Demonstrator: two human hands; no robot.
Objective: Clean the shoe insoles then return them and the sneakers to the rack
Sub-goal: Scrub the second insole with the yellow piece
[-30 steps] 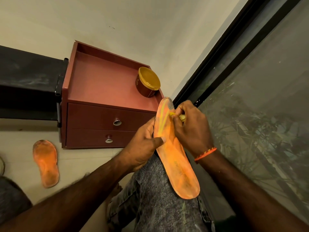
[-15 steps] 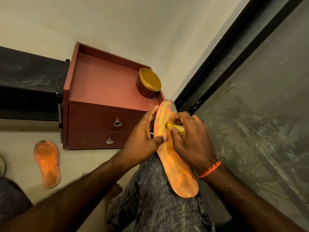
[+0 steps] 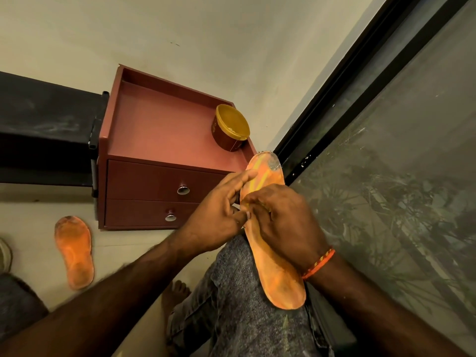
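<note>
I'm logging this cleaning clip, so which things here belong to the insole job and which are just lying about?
Job:
insole on the knee, held by left hand, worked by right hand
second insole on the floor

Lying about:
lidded tub
drawer unit
window

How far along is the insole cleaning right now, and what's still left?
Done: nothing looks finished. In hand: the left hand steadies one insole on the knee; the right hand works its upper part, which shows yellow streaks. Left: the second insole lies on the floor looking soiled; no sneakers or rack can be identified.
</note>
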